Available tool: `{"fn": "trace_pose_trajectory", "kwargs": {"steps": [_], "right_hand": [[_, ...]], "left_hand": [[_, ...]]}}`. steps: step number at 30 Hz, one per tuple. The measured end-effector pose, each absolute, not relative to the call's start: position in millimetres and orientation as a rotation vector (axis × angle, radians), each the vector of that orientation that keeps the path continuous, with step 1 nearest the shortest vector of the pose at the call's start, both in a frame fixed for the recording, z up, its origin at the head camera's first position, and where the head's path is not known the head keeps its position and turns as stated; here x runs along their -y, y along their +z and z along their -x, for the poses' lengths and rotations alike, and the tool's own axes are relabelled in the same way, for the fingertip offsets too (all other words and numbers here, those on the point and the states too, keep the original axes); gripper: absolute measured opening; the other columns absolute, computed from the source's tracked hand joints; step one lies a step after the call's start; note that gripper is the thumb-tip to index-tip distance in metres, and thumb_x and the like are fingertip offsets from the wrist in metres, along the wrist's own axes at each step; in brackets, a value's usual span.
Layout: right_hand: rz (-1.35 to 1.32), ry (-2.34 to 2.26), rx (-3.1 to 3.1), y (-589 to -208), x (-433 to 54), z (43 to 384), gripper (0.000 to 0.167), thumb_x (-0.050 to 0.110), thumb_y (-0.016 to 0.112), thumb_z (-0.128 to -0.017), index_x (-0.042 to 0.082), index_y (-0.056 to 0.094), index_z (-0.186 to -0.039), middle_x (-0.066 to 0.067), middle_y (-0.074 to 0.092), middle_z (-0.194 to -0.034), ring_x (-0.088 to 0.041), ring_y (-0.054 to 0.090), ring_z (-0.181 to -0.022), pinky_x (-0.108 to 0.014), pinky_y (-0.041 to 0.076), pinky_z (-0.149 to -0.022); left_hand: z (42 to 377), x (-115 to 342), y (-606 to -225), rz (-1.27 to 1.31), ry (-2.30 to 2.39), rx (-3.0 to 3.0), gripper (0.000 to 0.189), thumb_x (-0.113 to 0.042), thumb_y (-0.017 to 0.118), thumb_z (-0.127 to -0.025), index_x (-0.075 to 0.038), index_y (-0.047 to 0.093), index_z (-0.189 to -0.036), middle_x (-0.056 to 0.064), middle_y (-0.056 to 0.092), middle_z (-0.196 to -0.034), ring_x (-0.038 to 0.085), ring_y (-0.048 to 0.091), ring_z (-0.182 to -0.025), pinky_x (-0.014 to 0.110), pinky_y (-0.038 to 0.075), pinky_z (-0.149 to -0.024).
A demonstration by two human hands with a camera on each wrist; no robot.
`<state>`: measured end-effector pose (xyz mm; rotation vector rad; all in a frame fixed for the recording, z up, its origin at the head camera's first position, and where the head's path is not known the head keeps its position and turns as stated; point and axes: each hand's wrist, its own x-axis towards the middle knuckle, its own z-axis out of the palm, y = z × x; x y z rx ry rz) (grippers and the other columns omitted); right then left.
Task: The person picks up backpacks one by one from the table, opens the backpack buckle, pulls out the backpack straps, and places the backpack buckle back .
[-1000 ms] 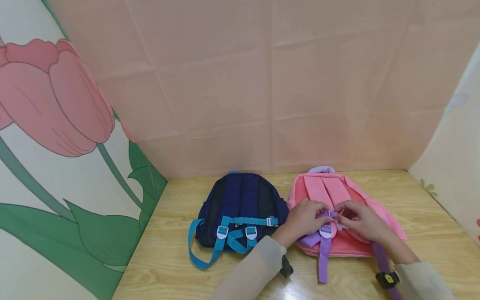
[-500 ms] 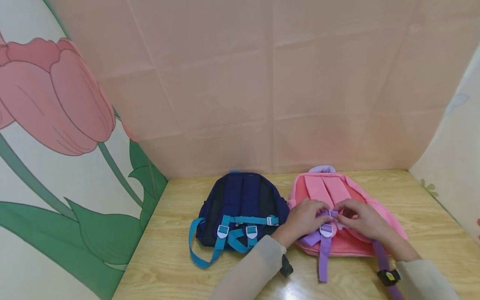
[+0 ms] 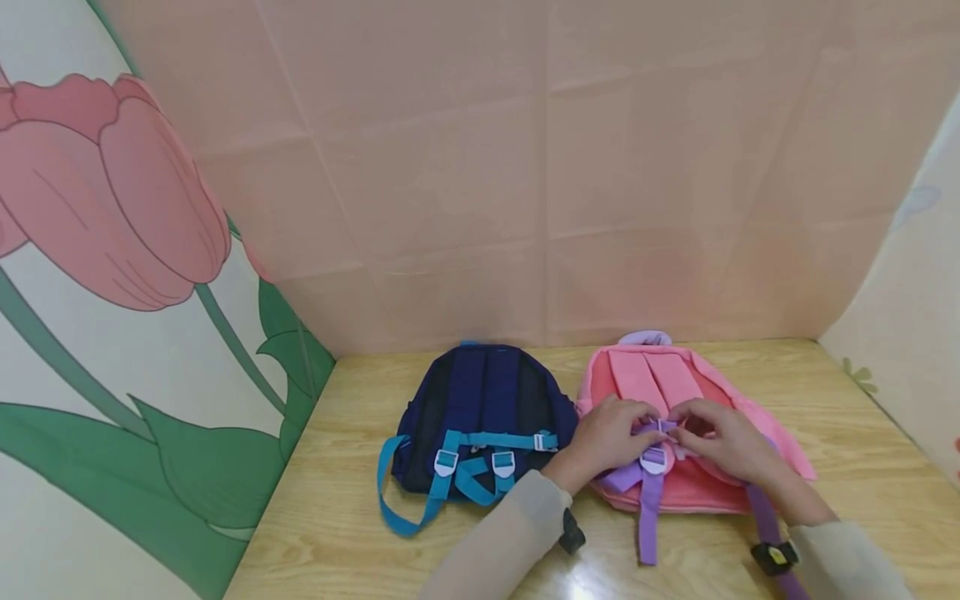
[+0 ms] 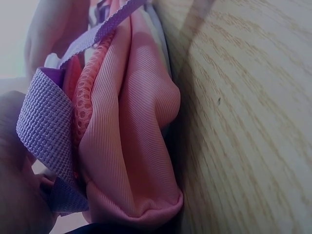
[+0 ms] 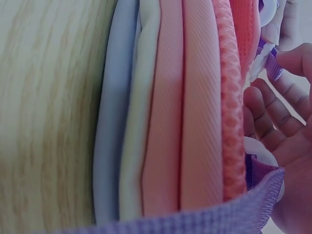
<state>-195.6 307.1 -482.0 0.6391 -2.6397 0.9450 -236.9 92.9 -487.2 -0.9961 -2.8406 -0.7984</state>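
Observation:
A pink backpack (image 3: 693, 492) with purple straps lies with its strap side up on the right of the table. Over its middle, my left hand (image 3: 611, 435) grips a purple strap by a small white buckle (image 3: 663, 426). My right hand (image 3: 726, 440) meets it there; in the right wrist view, its thumb and a finger pinch a short purple strap end (image 5: 274, 67) beside white plastic. Below the hands is a larger white buckle (image 3: 652, 461), with a loose purple strap (image 3: 648, 523) hanging toward the front. Fingers partly hide the small buckle.
A navy backpack (image 3: 480, 392) with blue straps (image 3: 408, 527) lies to the left, close to the pink one. Both are on a wooden table (image 3: 322, 517). A pinkish sheet (image 3: 450, 183) stands behind, and a tulip-printed panel (image 3: 150, 208) at the left.
Both hands stay nearly in place at the small buckle, with only slight finger movement. The two backpacks have not moved.

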Motion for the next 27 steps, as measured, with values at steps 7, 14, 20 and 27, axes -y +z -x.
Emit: {"fn": "trace_pose_trajectory", "kwargs": {"steps": [7, 14, 20, 27], "right_hand": [[-0.594, 0.992, 2.622, -485, -308, 196, 0.016, 0.011, 0.077, -0.09, 0.019, 0.07, -0.101, 0.012, 0.065, -0.085, 0.0, 0.06, -0.077, -0.02, 0.051, -0.07], [-0.564, 1.02, 2.672, -485, -307, 195, 0.015, 0.014, 0.076, -0.091, 0.018, 0.07, -0.104, 0.01, 0.065, -0.083, -0.001, 0.059, -0.075, -0.021, 0.048, -0.068], [-0.575, 0.993, 2.706, -480, -306, 196, 0.018, 0.016, 0.077, -0.091, 0.017, 0.07, -0.108, 0.01, 0.064, -0.084, -0.002, 0.06, -0.076, -0.026, 0.053, -0.069], [-0.623, 0.946, 2.678, -475, -304, 196, 0.016, 0.014, 0.077, -0.091, 0.02, 0.07, -0.104, 0.014, 0.062, -0.086, 0.0, 0.056, -0.077, -0.027, 0.054, -0.069]], "left_hand": [[238, -93, -486, 1.002, -0.791, 2.835, 0.024, -0.051, 0.066, -0.095, -0.041, 0.069, -0.117, -0.029, 0.061, -0.097, -0.004, 0.047, -0.09, 0.017, 0.038, -0.076], [236, -92, -485, 0.997, -0.774, 2.836, 0.024, -0.05, 0.066, -0.095, -0.041, 0.069, -0.117, -0.029, 0.062, -0.099, -0.003, 0.048, -0.092, 0.016, 0.038, -0.076], [236, -92, -485, 0.975, -0.771, 2.853, 0.025, -0.05, 0.066, -0.095, -0.041, 0.07, -0.118, -0.029, 0.062, -0.1, -0.003, 0.048, -0.093, 0.016, 0.038, -0.077], [237, -93, -486, 0.99, -0.757, 2.812, 0.025, -0.05, 0.067, -0.095, -0.039, 0.07, -0.117, -0.028, 0.063, -0.099, -0.004, 0.048, -0.092, 0.015, 0.038, -0.077]]}}
